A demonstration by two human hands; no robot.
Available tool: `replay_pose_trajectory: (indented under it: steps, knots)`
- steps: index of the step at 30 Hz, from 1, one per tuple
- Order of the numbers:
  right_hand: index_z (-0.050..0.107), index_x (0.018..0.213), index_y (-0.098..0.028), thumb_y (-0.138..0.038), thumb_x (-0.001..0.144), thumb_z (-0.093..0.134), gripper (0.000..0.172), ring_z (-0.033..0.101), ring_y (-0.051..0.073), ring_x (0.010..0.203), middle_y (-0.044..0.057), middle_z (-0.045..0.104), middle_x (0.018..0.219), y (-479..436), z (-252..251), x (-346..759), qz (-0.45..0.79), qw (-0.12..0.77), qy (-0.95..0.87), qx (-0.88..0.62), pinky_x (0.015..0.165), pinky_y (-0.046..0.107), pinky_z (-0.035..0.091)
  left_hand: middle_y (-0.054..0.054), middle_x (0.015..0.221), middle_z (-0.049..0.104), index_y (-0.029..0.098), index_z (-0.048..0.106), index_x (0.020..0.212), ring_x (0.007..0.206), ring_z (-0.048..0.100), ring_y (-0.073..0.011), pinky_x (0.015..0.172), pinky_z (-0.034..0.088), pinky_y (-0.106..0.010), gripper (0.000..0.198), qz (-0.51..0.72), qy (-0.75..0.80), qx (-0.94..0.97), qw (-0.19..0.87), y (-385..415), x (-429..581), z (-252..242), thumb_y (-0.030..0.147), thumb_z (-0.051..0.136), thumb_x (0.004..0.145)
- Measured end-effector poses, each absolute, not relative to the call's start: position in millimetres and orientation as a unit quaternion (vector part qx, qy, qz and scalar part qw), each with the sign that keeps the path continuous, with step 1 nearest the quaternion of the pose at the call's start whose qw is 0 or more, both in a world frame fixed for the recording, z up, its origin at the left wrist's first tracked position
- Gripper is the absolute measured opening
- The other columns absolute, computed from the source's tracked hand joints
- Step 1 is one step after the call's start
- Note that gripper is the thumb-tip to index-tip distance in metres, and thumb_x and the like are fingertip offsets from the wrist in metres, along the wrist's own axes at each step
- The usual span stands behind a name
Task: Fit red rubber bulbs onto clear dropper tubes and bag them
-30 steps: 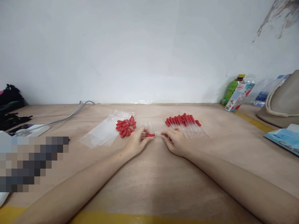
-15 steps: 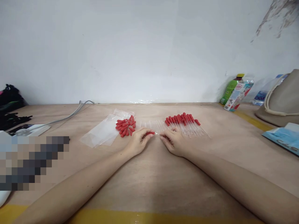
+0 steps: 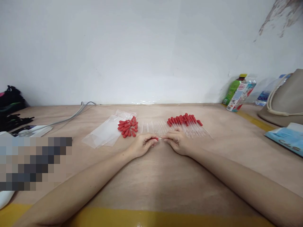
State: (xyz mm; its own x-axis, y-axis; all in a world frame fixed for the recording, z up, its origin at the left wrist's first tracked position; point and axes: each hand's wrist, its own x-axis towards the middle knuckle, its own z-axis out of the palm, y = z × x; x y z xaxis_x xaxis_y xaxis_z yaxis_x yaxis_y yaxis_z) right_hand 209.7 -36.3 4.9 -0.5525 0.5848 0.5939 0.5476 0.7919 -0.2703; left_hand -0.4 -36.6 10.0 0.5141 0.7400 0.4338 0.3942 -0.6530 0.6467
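Note:
My left hand (image 3: 141, 145) is closed in a pinch round a small red rubber bulb (image 3: 156, 138), of which only the tip shows. My right hand (image 3: 177, 141) pinches a thin clear tube (image 3: 160, 138) that meets that bulb between the two hands. Behind my left hand lies a loose pile of red bulbs (image 3: 127, 126). A row of bare clear tubes (image 3: 153, 127) lies in the middle. Behind my right hand is a row of tubes with red bulbs on them (image 3: 187, 124).
An empty clear plastic bag (image 3: 105, 132) lies left of the bulbs on the wooden table (image 3: 153, 176). A grey cable (image 3: 68, 119) runs at far left. Bottles (image 3: 239, 92), a beige bag (image 3: 286, 101) and a blue packet (image 3: 285, 137) stand at right.
The red bulb has gone further into my left fingers, so less of it shows. Both hands have drawn closer together over the tube.

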Motion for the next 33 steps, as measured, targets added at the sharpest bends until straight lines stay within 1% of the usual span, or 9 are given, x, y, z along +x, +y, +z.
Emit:
replay_pose_trajectory:
  steps: [3,7,10,14,16,20,27,33]
  knots:
    - [0.063,0.094,-0.020,-0.022,0.088,0.041,0.024,0.054,0.012,0.069,0.002,0.064,0.078,-36.8,4.9,210.2,-0.014,0.341,-0.881,-0.327,0.073,0.031,0.028,-0.001,0.069,0.062,0.017,0.062,0.088,0.059,0.058,-0.0115,0.057,0.046,-0.021,0.019,0.348,0.345,0.848,0.202,-37.9,-0.4,11.2,0.028,0.048,0.085]
    - [0.062,0.096,-0.020,-0.023,0.089,0.039,0.025,0.054,0.014,0.074,0.004,0.063,0.080,-34.6,3.4,210.1,-0.047,0.346,-0.881,-0.320,0.073,0.031,0.031,-0.002,0.074,0.065,0.017,0.063,0.088,0.064,0.059,-0.0128,0.060,0.046,-0.022,0.017,0.366,0.353,0.849,0.144,-36.1,-0.7,11.5,0.029,0.051,0.083]
    - [0.059,0.100,-0.017,-0.025,0.087,0.044,0.022,0.053,0.014,0.073,0.004,0.062,0.080,-30.9,1.9,211.7,-0.025,0.383,-0.869,-0.312,0.072,0.030,0.035,-0.003,0.078,0.067,0.017,0.063,0.088,0.066,0.059,-0.0127,0.061,0.046,-0.022,0.016,0.383,0.343,0.848,0.123,-33.1,-1.6,10.5,0.028,0.053,0.083]
    - [0.059,0.091,-0.016,-0.024,0.085,0.047,0.015,0.052,0.014,0.071,0.005,0.060,0.077,-28.4,0.4,214.8,0.003,0.407,-0.863,-0.300,0.067,0.028,0.037,-0.003,0.081,0.067,0.017,0.064,0.090,0.069,0.060,-0.0123,0.061,0.046,-0.022,0.017,0.388,0.334,0.848,0.134,-30.8,-3.4,8.3,0.028,0.056,0.082]
    - [0.059,0.086,-0.017,-0.022,0.086,0.045,0.015,0.052,0.014,0.072,0.005,0.061,0.078,-29.3,-0.3,215.0,-0.013,0.404,-0.868,-0.289,0.069,0.029,0.036,-0.003,0.081,0.068,0.017,0.064,0.090,0.069,0.060,-0.0121,0.061,0.046,-0.021,0.017,0.392,0.334,0.846,0.136,-31.1,-4.1,7.9,0.028,0.057,0.081]
    - [0.060,0.084,-0.017,-0.020,0.086,0.043,0.017,0.052,0.013,0.067,0.003,0.062,0.074,-32.9,-0.5,213.0,-0.043,0.393,-0.873,-0.285,0.068,0.030,0.032,-0.003,0.078,0.068,0.016,0.065,0.087,0.065,0.060,-0.0119,0.059,0.046,-0.021,0.016,0.385,0.334,0.850,0.136,-33.7,-4.0,9.6,0.028,0.057,0.081]
    - [0.060,0.078,-0.016,-0.022,0.088,0.040,0.023,0.047,0.010,0.058,0.001,0.059,0.065,-39.5,3.7,207.5,-0.037,0.358,-0.884,-0.299,0.066,0.029,0.026,-0.004,0.078,0.068,0.015,0.065,0.086,0.069,0.061,-0.0131,0.064,0.046,-0.023,0.016,0.354,0.326,0.865,0.142,-36.9,-3.5,10.7,0.027,0.057,0.080]
    - [0.058,0.075,-0.015,-0.024,0.089,0.036,0.028,0.044,0.010,0.056,0.001,0.060,0.065,-42.9,4.3,202.4,-0.029,0.330,-0.885,-0.327,0.066,0.029,0.024,-0.003,0.076,0.068,0.015,0.065,0.085,0.066,0.060,-0.0123,0.061,0.046,-0.022,0.015,0.362,0.317,0.866,0.133,-37.3,-2.0,10.0,0.026,0.057,0.080]
